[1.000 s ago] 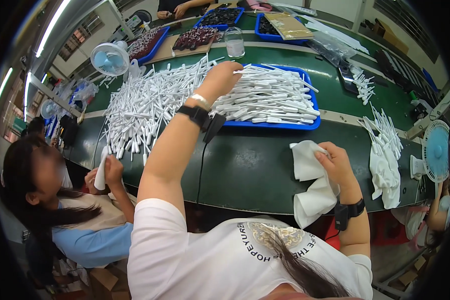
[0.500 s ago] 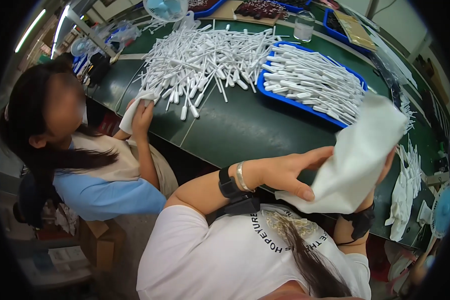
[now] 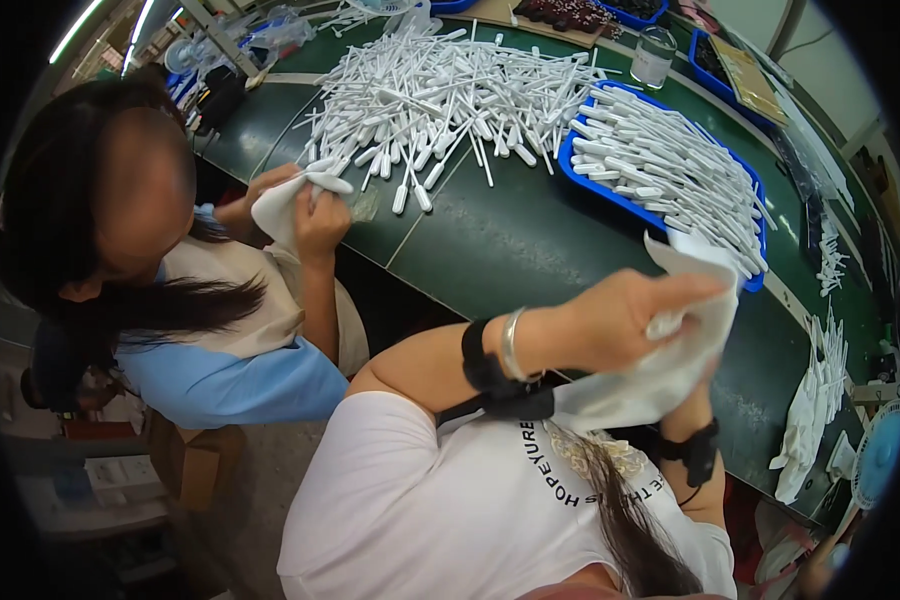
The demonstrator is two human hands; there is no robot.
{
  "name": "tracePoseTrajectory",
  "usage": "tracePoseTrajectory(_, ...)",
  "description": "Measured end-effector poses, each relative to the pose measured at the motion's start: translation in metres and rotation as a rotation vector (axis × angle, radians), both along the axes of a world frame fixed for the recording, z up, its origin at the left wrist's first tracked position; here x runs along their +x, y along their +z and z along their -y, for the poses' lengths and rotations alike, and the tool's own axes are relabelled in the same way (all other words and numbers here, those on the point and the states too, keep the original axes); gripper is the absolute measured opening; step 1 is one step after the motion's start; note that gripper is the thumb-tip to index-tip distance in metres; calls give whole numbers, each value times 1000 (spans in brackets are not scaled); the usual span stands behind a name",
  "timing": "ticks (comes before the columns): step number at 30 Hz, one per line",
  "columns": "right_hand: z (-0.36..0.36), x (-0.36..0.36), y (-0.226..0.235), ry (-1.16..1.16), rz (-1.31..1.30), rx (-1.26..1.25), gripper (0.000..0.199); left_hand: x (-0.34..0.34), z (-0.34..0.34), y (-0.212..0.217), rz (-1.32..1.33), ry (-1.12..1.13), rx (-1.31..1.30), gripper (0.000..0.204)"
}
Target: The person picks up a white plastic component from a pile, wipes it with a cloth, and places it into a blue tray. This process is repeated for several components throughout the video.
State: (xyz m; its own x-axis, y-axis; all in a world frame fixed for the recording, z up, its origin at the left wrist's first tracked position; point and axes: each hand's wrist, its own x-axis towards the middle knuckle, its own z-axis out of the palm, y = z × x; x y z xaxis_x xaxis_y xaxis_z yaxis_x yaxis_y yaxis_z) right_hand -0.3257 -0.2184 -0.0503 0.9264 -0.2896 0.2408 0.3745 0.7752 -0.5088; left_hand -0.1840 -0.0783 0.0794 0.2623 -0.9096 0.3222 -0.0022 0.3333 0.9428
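Note:
Over the near edge of the table, my left hand (image 3: 620,315) is closed on a white cloth (image 3: 635,395), bunching it between thumb and fingers. A small white end pokes out among those fingers; I cannot make out whether it is cloth or another piece. My right hand (image 3: 708,372) is against the cloth's far right side, its fingers mostly hidden behind the folds and blurred. Beyond the cloth, a blue tray (image 3: 610,185) is filled with white dropper-shaped plastic sticks (image 3: 660,165), each with a thick end. Part of the cloth overlaps the tray's near corner.
A large heap of similar white sticks (image 3: 440,95) covers the green table (image 3: 460,235). At left, a co-worker's hands (image 3: 320,225) hold another white cloth (image 3: 280,210). A clear bottle (image 3: 653,57) stands behind the tray. White gloves (image 3: 800,450) and a fan (image 3: 880,455) are at right.
My left hand has risen and closed on the cloth, which is now lower and more crumpled. My right hand has moved left and down. The co-worker's hands have come together around their cloth.

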Motion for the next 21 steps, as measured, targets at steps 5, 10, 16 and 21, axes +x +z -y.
tracePoseTrajectory(5, -32, 22, 84, -410, -473, -1502, 43, 47, 1, -23, -409, 223, 99, 37)
tracePoseTrajectory(10, -50, 33, 118, -382, -369, -1895, 39, 36, -2, -48, 202, 410, 82, 36)
tracePoseTrajectory(16, -49, 67, 144, -458, -168, -2314, 34, 97, -55, -64, 361, 805, 425, 26)
tracePoseTrajectory(21, -49, 63, 186, -310, -173, -2238, 35, 174, -83, -88, 1350, 1146, 774, 21)
